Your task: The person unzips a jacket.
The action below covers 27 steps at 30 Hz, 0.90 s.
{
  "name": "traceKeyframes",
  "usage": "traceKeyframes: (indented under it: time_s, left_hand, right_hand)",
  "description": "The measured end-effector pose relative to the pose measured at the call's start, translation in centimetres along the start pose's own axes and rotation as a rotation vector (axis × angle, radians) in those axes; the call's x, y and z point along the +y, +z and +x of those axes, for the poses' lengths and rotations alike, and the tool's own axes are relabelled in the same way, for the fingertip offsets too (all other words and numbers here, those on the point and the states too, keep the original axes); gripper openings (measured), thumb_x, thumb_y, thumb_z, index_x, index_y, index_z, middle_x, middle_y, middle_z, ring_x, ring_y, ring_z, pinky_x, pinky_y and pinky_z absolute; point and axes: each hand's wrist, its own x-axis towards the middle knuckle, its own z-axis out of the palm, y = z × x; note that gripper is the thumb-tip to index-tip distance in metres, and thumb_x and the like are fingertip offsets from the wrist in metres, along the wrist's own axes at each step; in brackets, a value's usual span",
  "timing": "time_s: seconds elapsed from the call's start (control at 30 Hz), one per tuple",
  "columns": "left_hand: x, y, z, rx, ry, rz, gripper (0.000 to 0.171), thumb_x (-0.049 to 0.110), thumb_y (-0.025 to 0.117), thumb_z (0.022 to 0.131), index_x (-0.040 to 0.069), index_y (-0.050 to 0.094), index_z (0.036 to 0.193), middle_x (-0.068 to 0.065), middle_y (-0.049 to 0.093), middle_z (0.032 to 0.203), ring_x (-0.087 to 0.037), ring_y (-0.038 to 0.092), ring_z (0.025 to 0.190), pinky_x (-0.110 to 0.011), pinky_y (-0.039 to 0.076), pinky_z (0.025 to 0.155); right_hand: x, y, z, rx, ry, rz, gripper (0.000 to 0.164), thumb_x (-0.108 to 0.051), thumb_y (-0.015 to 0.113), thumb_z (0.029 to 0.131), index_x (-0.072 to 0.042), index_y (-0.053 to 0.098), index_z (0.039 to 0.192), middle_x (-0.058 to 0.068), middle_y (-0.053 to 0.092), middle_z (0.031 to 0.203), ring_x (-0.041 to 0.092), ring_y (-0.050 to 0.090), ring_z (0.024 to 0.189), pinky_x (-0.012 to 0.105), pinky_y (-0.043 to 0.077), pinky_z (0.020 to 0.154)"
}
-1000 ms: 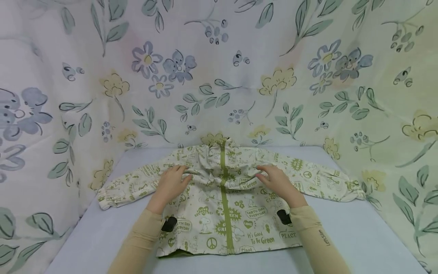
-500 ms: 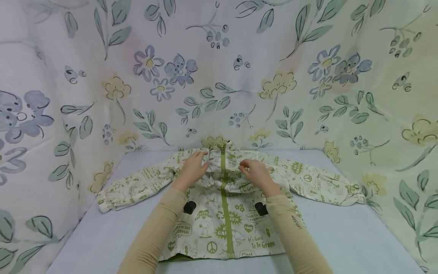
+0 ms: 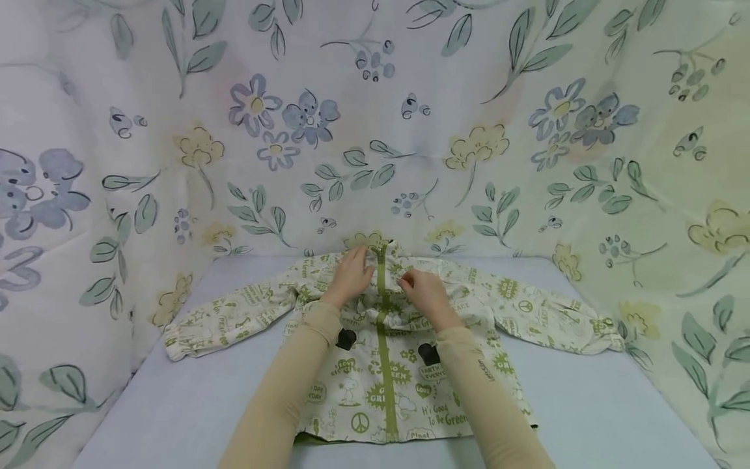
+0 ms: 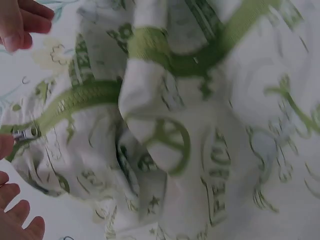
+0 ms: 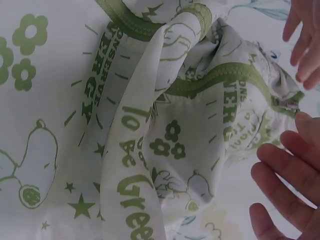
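You look ready to work the zip (image 4: 25, 133); left hand (image 3: 349, 277) and right hand (image 3: 426, 296) are loose. Next needs pinching.

Head view: left forearm (image 3: 281, 391) and right forearm (image 3: 483, 391) run off the bottom edge, hiding parts of the jacket (image 3: 391, 384); sleeve lettering (image 3: 486, 370) too small to read. Wrist views crop left hand (image 3: 351, 277), right hand (image 3: 426, 293) and jacket (left-wrist print also blurry).
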Motion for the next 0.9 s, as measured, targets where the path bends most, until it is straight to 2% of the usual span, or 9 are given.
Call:
traceKeyframes:
  time_s: [0.1,0.2,0.33,0.43,0.53,0.67,0.9]
  left_hand:
    - [0.4,0.3,0.6,-0.004,0.000,-0.045,0.053,0.013,0.043,0.099,0.002,0.021,0.146,-0.016,0.023,0.148,-0.028,0.019,0.136,-0.040,0.020,0.108]
    - [0.8,0.5,1.0,-0.004,-0.012,-0.054,0.049,0.010,0.041,0.099,0.000,0.024,0.144,-0.018,0.027,0.146,-0.028,0.023,0.135,-0.040,0.023,0.107]
    - [1.3,0.5,1.3,0.027,-0.035,-0.013,0.040,0.009,0.045,0.098,0.002,0.041,0.137,-0.016,0.041,0.136,-0.029,0.037,0.126,-0.040,0.035,0.100]
    - [1.6,0.4,1.3,0.053,-0.009,0.052,0.030,0.007,0.049,0.096,0.004,0.055,0.125,-0.013,0.051,0.125,-0.028,0.047,0.115,-0.039,0.041,0.093]
    - [1.5,0.2,1.2,0.086,0.029,0.098,0.021,0.006,0.053,0.094,0.006,0.063,0.112,-0.011,0.059,0.111,-0.026,0.053,0.104,-0.038,0.045,0.086]
    - [1.5,-0.1,1.0,0.111,0.047,0.091,0.017,0.007,0.056,0.093,0.007,0.066,0.108,-0.009,0.062,0.103,-0.025,0.056,0.096,-0.036,0.047,0.080]
    - [1.7,-0.5,0.9,0.096,0.058,0.033,0.019,0.007,0.053,0.094,0.006,0.065,0.109,-0.010,0.061,0.106,-0.025,0.055,0.097,-0.035,0.047,0.080]
  right_hand:
    - [-0.3,0.2,0.2,-0.023,0.001,-0.002,0.017,-0.023,0.061,0.092,-0.007,0.068,0.093,0.004,0.065,0.080,0.013,0.058,0.063,0.030,0.049,0.057]
    - [-0.5,0.3,0.2,-0.049,0.000,0.010,0.018,-0.023,0.060,0.093,-0.007,0.067,0.094,0.004,0.065,0.081,0.013,0.058,0.062,0.029,0.048,0.056]
    - [-0.7,0.2,0.3,-0.040,0.003,0.036,0.018,-0.023,0.060,0.092,-0.006,0.067,0.095,0.005,0.065,0.084,0.015,0.060,0.066,0.031,0.049,0.059]
    - [-1.1,0.1,0.6,-0.035,0.031,0.075,0.018,-0.022,0.061,0.092,-0.006,0.067,0.096,0.006,0.065,0.086,0.018,0.060,0.070,0.033,0.050,0.062]
    - [-1.8,0.3,0.9,-0.046,0.064,0.116,0.018,-0.021,0.060,0.092,-0.006,0.067,0.098,0.006,0.065,0.088,0.019,0.061,0.074,0.034,0.050,0.064]
    - [-2.8,0.4,1.4,-0.075,0.110,0.164,0.019,-0.021,0.060,0.093,-0.005,0.066,0.101,0.007,0.065,0.092,0.020,0.061,0.078,0.034,0.050,0.066]
    - [-3.7,0.3,2.2,-0.100,0.229,0.231,0.027,-0.026,0.058,0.094,-0.003,0.063,0.107,0.009,0.064,0.097,0.022,0.061,0.083,0.037,0.050,0.069]
